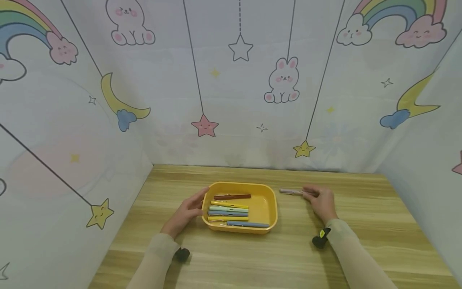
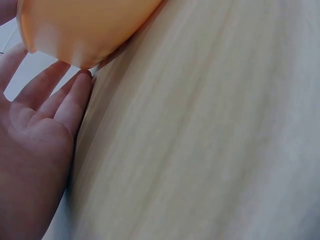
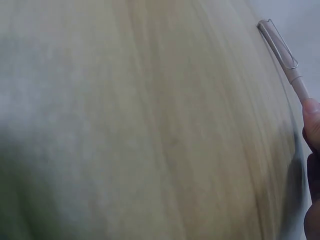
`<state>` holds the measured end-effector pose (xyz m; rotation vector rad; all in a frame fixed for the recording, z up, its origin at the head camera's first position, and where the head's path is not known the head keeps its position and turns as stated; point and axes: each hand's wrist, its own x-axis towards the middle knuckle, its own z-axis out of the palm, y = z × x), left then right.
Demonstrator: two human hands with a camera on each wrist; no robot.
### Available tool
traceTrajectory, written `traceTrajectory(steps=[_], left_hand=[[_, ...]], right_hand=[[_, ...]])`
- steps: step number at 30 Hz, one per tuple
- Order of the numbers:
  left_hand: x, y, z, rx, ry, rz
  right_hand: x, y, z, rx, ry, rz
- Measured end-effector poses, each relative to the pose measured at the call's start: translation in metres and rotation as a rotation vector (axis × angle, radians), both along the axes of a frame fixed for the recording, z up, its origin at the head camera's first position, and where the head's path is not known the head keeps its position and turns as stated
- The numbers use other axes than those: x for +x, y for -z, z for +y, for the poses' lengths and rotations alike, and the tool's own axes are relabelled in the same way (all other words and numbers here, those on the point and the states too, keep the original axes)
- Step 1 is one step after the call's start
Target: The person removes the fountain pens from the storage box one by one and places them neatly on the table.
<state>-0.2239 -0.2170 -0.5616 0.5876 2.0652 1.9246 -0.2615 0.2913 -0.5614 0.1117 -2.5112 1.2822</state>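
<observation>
A yellow tray [image 1: 262, 202] with rounded corners stands on the table; the left wrist view shows part of its outer wall [image 2: 95, 30]. Inside it lie several clip pens: a brown pen [image 1: 234, 197] at the back, yellow, mint and blue ones below, and a blue pen [image 1: 249, 224] nearest the front. My left hand [image 1: 183, 216] rests against the tray's left side with its fingers spread and fairly straight. To the right of the tray, my right hand [image 1: 323, 204] pinches a pale pinkish-grey pen [image 1: 290, 192] by one end. Its wire clip [image 3: 282, 47] points away from the fingers.
The wood-grain table [image 1: 288, 257] is bounded by a back wall cloth [image 1: 238, 148] and side cloths printed with stars, moons and rabbits. Dark wrist devices sit at the left cuff [image 1: 182, 255] and the right cuff [image 1: 320, 239].
</observation>
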Motion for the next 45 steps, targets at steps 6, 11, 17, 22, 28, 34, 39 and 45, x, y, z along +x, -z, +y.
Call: traceTrajectory(steps=[6, 11, 17, 22, 28, 34, 39, 45], left_hand=[[-0.0003, -0.0011, 0.0011, -0.004, -0.006, -0.008], [-0.0008, -0.0018, 0.0017, -0.002, -0.002, -0.005], [-0.0007, -0.0019, 0.0021, -0.001, -0.001, -0.004], [-0.0005, -0.0023, 0.0026, 0.004, -0.002, -0.008], [-0.0013, -0.0017, 0.0032, 0.005, 0.0, -0.005], [-0.0015, -0.0016, 0.0031, 0.0, -0.007, -0.013], [-0.0005, -0.0011, 0.0017, -0.005, -0.007, -0.014], [0.0012, -0.0017, 0.0009, -0.021, -0.019, -0.029]], right_hand=[[-0.0008, 0.0005, 0.004, 0.056, 0.005, 0.01], [-0.0025, 0.0036, 0.0075, 0.085, 0.001, 0.034], [-0.0039, 0.0033, 0.0075, 0.131, 0.004, 0.047], [-0.0032, -0.0008, 0.006, 0.143, -0.005, 0.031], [-0.0029, -0.0021, 0.0056, 0.137, -0.011, 0.011], [-0.0047, -0.0005, 0.007, 0.137, -0.013, 0.018], [-0.0049, -0.0001, 0.0079, 0.111, -0.025, -0.005], [-0.0042, -0.0026, 0.0081, 0.128, -0.026, -0.03]])
